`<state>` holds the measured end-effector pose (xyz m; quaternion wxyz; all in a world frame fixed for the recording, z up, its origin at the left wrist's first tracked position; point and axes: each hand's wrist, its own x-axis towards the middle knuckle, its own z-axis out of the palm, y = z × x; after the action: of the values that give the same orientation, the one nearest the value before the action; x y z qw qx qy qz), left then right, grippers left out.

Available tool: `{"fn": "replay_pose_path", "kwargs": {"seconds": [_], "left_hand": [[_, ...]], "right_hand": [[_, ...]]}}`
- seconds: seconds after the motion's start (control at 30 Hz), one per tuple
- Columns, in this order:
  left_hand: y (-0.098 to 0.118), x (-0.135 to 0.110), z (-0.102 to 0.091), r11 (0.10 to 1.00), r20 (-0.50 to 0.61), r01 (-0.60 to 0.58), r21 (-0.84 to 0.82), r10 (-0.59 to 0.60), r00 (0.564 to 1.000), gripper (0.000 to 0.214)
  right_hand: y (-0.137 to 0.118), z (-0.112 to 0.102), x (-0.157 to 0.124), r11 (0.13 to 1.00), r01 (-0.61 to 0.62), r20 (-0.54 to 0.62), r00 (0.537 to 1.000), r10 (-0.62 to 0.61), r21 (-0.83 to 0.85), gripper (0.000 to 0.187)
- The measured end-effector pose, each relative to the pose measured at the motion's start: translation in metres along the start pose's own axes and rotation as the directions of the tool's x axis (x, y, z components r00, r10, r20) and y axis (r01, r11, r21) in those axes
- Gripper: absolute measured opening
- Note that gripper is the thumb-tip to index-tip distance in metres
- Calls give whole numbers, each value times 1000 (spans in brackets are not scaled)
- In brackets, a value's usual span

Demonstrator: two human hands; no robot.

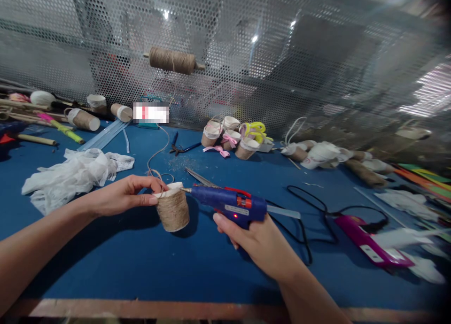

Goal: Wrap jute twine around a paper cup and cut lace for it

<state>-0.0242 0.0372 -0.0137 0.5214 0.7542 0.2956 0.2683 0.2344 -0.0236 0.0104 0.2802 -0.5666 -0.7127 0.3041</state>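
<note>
My left hand (136, 192) pinches the rim of a small paper cup (173, 211) wrapped in brown twine. A loose strand of twine (158, 151) runs from the cup up toward a twine spool (172, 61) on the mesh wall. My right hand (252, 239) is closed around a blue hot glue gun (225, 203), whose red light glows. The gun's nozzle points left at the cup's upper edge, close to the rim; whether it touches I cannot tell. A clear glue stick (284, 212) sticks out of its back end. Scissors (200, 177) lie behind the gun, partly covered by it.
White lace (79, 173) is heaped at the left. Finished twine cups (232, 137) with pink bows stand at the back, near blue-handled pliers (183, 148). A magenta power strip (369, 242) and black cord (326, 211) lie at the right. The perforated metal wall (218, 23) bounds the blue table.
</note>
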Motion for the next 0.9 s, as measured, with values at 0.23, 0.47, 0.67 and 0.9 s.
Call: {"fn": "replay_pose_path", "kwargs": {"seconds": [0.23, 0.47, 0.67, 0.9], "left_hand": [[-2, 0, -1, 999, 9, -3, 38, 2, 1000, 16], [-2, 0, -1, 999, 20, -15, 47, 14, 1000, 13], [-2, 0, -1, 998, 13, -25, 52, 24, 1000, 10], [-2, 0, 0, 999, 21, -21, 39, 20, 1000, 10]], "right_hand": [[3, 0, 1, 1000, -3, -5, 1000, 3, -4, 26], [3, 0, 0, 999, 26, 37, 999, -27, 48, 25], [4, 1, 1, 998, -25, 14, 1000, 24, 53, 26], [3, 1, 0, 998, 48, 38, 998, -50, 37, 22]]}}
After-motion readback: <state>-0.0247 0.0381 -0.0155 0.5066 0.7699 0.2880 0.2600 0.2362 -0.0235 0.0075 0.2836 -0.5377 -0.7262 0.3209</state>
